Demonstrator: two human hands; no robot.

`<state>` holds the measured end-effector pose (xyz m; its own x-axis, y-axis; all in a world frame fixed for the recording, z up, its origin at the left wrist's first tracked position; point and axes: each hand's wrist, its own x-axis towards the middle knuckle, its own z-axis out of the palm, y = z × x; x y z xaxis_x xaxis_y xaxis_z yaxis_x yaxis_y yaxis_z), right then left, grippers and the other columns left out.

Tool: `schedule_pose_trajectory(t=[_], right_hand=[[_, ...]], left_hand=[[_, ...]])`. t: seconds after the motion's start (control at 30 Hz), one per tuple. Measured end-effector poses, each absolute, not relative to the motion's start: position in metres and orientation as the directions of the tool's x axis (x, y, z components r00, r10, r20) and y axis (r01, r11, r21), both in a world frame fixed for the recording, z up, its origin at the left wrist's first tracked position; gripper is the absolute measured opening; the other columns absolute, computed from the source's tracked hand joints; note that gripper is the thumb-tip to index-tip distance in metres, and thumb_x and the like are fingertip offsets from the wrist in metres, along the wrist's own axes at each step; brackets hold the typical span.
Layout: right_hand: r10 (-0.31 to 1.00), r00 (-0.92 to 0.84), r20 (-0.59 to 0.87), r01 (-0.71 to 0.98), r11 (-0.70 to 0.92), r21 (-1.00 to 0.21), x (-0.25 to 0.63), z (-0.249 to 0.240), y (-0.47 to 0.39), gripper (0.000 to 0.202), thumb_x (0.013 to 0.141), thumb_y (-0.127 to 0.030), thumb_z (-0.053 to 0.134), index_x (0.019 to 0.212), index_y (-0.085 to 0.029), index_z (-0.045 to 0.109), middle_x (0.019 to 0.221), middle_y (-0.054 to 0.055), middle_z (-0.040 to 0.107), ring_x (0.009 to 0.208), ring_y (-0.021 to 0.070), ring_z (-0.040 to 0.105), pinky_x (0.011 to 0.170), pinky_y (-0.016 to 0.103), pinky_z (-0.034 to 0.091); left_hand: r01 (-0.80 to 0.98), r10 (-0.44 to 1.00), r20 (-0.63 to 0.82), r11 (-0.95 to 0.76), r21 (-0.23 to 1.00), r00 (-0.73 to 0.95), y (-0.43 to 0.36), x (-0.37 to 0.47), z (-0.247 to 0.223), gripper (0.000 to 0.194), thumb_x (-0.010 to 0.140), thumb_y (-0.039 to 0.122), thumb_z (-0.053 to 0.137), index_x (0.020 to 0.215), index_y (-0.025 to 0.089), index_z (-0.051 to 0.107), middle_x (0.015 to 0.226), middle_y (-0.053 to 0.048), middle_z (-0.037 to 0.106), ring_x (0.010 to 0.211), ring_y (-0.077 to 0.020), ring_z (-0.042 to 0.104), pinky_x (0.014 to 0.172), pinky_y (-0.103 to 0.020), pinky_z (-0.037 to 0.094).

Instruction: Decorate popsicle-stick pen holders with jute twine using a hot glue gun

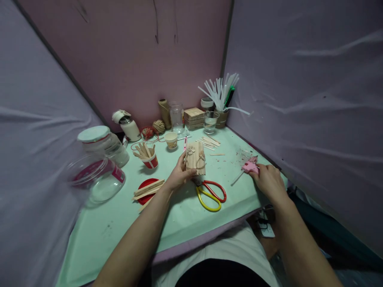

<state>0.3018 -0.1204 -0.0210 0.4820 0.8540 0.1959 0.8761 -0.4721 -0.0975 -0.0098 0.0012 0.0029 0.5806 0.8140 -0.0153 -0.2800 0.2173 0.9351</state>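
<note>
Steadying a small panel of pale flat wooden sticks in a half-curled left hand over the mint-green tabletop.
The right hand is curling its fingers around a pink plastic glue gun near the table's right edge; keeping the left thumb low, off the raised wooden decorations, is probably best protecting them.

The rectangular wooden panel, in the left hand, is right of the round red disc — pale wooden sticks across it — and left of the pink glue gun; red-and-yellow-handled scissors lie before it, a square wooden stack behind.
</note>
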Motion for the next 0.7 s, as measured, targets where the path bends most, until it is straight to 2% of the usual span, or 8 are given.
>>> schedule_pose_trajectory(t=[0.07, 0.13, 0.17, 0.23, 0.3, 0.33, 0.5, 0.7], right_hand=[[0.852, 0.465, 0.242, 0.885, -0.451, -0.112, 0.3, -0.014, -0.124, 0.041, 0.094, -0.039, 0.056, 0.12, -0.01, 0.068, 0.113, 0.026, 0.064, 0.102, 0.0411, 0.058, 0.081, 0.053, 0.049], [0.84, 0.376, 0.391, 0.926, -0.326, -0.191, 0.287, 0.004, -0.126, 0.041, 0.094, -0.042, 0.058, 0.123, -0.014, 0.067, 0.119, 0.024, 0.064, 0.106, 0.0412, 0.058, 0.083, 0.056, 0.049], [0.827, 0.29, 0.481, 0.952, -0.198, -0.234, 0.277, 0.016, -0.126, 0.042, 0.094, -0.043, 0.059, 0.125, -0.016, 0.066, 0.121, 0.022, 0.063, 0.108, 0.0403, 0.057, 0.086, 0.056, 0.049], [0.791, 0.038, 0.611, 0.95, 0.162, -0.268, 0.251, 0.043, -0.124, 0.038, 0.093, -0.039, 0.063, 0.126, -0.019, 0.065, 0.119, 0.017, 0.065, 0.111, 0.0345, 0.057, 0.094, 0.051, 0.047], [0.765, -0.205, 0.61, 0.87, 0.428, -0.245, 0.223, 0.067, -0.12, 0.034, 0.093, -0.032, 0.065, 0.126, -0.023, 0.065, 0.12, 0.013, 0.066, 0.112, 0.0301, 0.057, 0.098, 0.047, 0.045], [0.759, -0.296, 0.58, 0.838, 0.497, -0.223, 0.211, 0.077, -0.118, 0.032, 0.093, -0.03, 0.066, 0.124, -0.024, 0.066, 0.12, 0.012, 0.066, 0.113, 0.0296, 0.056, 0.097, 0.047, 0.044], [0.783, -0.431, 0.449, 0.794, 0.566, -0.225, 0.183, 0.091, -0.105, 0.024, 0.089, -0.026, 0.071, 0.112, -0.023, 0.069, 0.117, 0.01, 0.068, 0.111, 0.0286, 0.054, 0.098, 0.047, 0.038], [0.782, -0.462, 0.418, 0.77, 0.588, -0.249, 0.187, 0.09, -0.1, 0.005, 0.091, -0.023, 0.069, 0.096, -0.023, 0.07, 0.106, 0.007, 0.069, 0.104, 0.0243, 0.054, 0.096, 0.043, 0.035]], left_hand=[[-0.265, 0.797, -0.035, 0.241, 0.934, 0.602, 0.0, -0.011, 0.004, 0.123, 0.059, 0.044, 0.091, 0.159, 0.031, 0.021, 0.156, -0.016, 0.046, 0.133, -0.0401, 0.054, 0.096, -0.048, 0.056], [-0.255, 0.778, -0.049, 0.265, 0.93, 0.627, -0.001, -0.011, 0.005, 0.121, 0.059, 0.045, 0.091, 0.158, 0.031, 0.024, 0.158, -0.016, 0.043, 0.134, -0.0396, 0.053, 0.095, -0.045, 0.056], [-0.248, 0.765, -0.06, 0.28, 0.927, 0.641, -0.002, -0.011, 0.006, 0.12, 0.058, 0.045, 0.092, 0.158, 0.03, 0.026, 0.158, -0.016, 0.043, 0.135, -0.0398, 0.052, 0.096, -0.044, 0.055], [-0.225, 0.731, -0.086, 0.317, 0.921, 0.677, -0.005, -0.011, 0.007, 0.121, 0.056, 0.044, 0.093, 0.157, 0.029, 0.029, 0.158, -0.016, 0.044, 0.137, -0.0406, 0.05, 0.098, -0.044, 0.053], [-0.208, 0.698, -0.1, 0.343, 0.916, 0.709, -0.007, -0.011, 0.008, 0.119, 0.056, 0.043, 0.094, 0.156, 0.029, 0.032, 0.156, -0.016, 0.047, 0.138, -0.041, 0.048, 0.101, -0.045, 0.052], [-0.206, 0.684, -0.097, 0.348, 0.915, 0.723, -0.009, -0.011, 0.009, 0.117, 0.056, 0.043, 0.093, 0.156, 0.029, 0.034, 0.155, -0.016, 0.048, 0.139, -0.0409, 0.048, 0.101, -0.046, 0.051], [-0.204, 0.64, -0.061, 0.332, 0.921, 0.766, -0.011, -0.012, 0.011, 0.109, 0.058, 0.039, 0.094, 0.153, 0.028, 0.041, 0.157, -0.014, 0.046, 0.14, -0.039, 0.046, 0.105, -0.043, 0.048], [-0.201, 0.626, -0.039, 0.308, 0.93, 0.779, -0.009, -0.013, 0.011, 0.111, 0.057, 0.037, 0.094, 0.153, 0.027, 0.041, 0.16, -0.014, 0.042, 0.145, -0.0396, 0.041, 0.11, -0.044, 0.043]])
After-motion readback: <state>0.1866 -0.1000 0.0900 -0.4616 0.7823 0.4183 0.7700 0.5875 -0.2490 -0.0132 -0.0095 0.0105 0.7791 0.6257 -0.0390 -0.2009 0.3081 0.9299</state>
